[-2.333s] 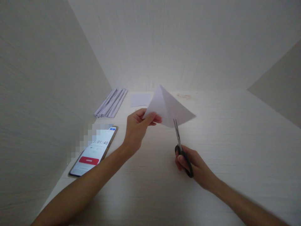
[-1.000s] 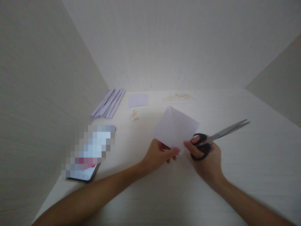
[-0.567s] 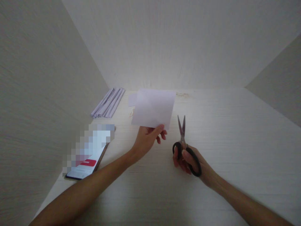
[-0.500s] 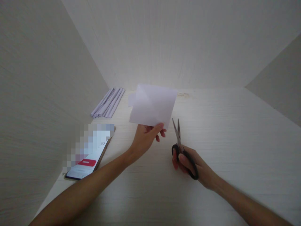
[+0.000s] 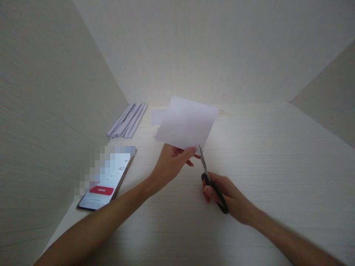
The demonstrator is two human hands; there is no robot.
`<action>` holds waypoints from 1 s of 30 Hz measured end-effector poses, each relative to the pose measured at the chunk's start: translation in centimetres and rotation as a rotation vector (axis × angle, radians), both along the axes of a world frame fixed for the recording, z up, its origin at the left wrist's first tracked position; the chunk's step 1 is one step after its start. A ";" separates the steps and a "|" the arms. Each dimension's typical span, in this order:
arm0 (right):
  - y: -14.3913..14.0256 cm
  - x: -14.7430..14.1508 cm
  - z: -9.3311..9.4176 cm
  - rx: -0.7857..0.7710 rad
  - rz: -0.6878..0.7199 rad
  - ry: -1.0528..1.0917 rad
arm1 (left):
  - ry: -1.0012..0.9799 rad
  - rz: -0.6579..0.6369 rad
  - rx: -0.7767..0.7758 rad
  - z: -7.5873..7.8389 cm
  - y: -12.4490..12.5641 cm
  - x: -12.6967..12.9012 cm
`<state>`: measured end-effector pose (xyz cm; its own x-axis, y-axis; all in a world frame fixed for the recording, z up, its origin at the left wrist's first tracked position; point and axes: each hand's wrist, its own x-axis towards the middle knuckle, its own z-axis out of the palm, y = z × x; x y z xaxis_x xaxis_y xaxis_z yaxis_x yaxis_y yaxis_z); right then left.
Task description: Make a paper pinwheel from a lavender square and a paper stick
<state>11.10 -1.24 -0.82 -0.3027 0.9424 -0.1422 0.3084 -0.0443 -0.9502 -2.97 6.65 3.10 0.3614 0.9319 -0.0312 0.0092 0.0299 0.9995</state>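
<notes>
My left hand point(image 5: 177, 159) pinches a white sheet of paper point(image 5: 188, 120) by its lower edge, thumb on top and fingers beneath. The sheet is raised off the table and tilted. In my right hand point(image 5: 224, 192) is a pair of black-handled scissors point(image 5: 205, 168), with fingers through the handles. The blades point up and away, nearly together, and their tips overlap the paper's lower right corner beside my left fingertips. Whether the paper lies between the blades I cannot tell.
Several rolled or folded white paper strips point(image 5: 129, 120) lie by the left wall. A smaller white paper piece point(image 5: 158, 116) shows partly behind the sheet. A lit phone point(image 5: 107, 188) lies left of my left forearm. Walls rise behind and on both sides of the white table point(image 5: 277, 162).
The scissor blades have come closer together and moved slightly left, up to the paper's corner. The sheet has shifted a little right and turned, showing more of the small piece behind.
</notes>
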 end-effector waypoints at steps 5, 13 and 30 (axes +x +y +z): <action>0.0 0.0 0.1 -0.007 -0.002 0.002 | 0.005 -0.012 -0.002 0.0 -0.1 0.0; 0.0 -0.1 0.2 0.006 -0.013 -0.003 | 0.008 -0.016 -0.006 -0.1 -0.2 0.0; 0.0 0.0 0.1 0.015 -0.019 -0.004 | 0.017 -0.026 0.000 0.0 -0.2 0.0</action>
